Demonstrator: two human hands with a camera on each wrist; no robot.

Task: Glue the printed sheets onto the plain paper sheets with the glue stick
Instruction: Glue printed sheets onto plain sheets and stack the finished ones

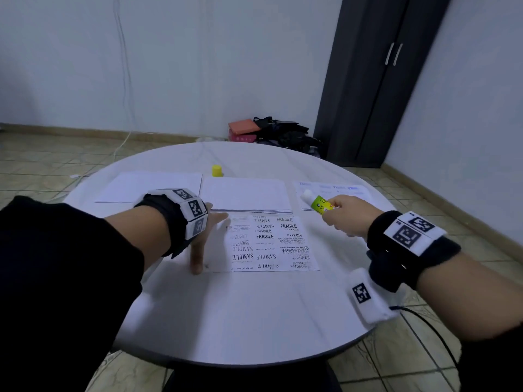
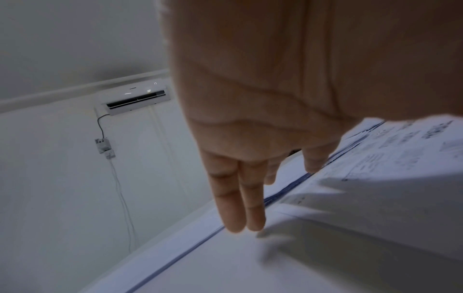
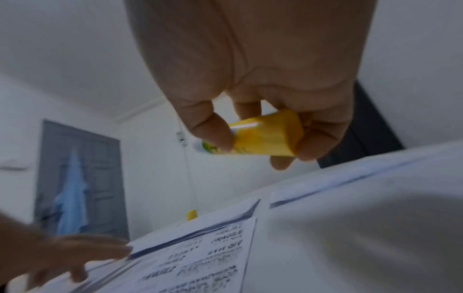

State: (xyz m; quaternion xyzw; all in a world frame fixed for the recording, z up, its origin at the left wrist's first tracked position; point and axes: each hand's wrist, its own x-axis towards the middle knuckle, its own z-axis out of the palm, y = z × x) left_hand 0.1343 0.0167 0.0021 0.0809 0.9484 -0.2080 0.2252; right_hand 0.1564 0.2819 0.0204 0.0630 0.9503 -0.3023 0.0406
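A printed sheet (image 1: 268, 244) with SAMPLE and FRAGILE text lies on the round white table (image 1: 240, 306), blurred in the right wrist view (image 3: 200, 263). My left hand (image 1: 205, 239) lies flat with straight fingers (image 2: 240, 198) on that sheet's left edge. My right hand (image 1: 345, 215) grips an uncapped yellow-green glue stick (image 1: 318, 204), its white tip pointing left, above the sheet's far right corner. The same glue stick (image 3: 265, 136) sits between thumb and fingers. A stack of plain sheets (image 1: 246, 195) lies just behind the printed sheet. The yellow cap (image 1: 216, 170) stands upright behind the stack.
Another plain sheet (image 1: 150, 186) lies at the far left of the table. A pile of printed sheets (image 1: 339, 193) lies at the far right, partly behind the glue stick. On the floor beyond are bags (image 1: 285, 134) and a dark cupboard (image 1: 376, 80).
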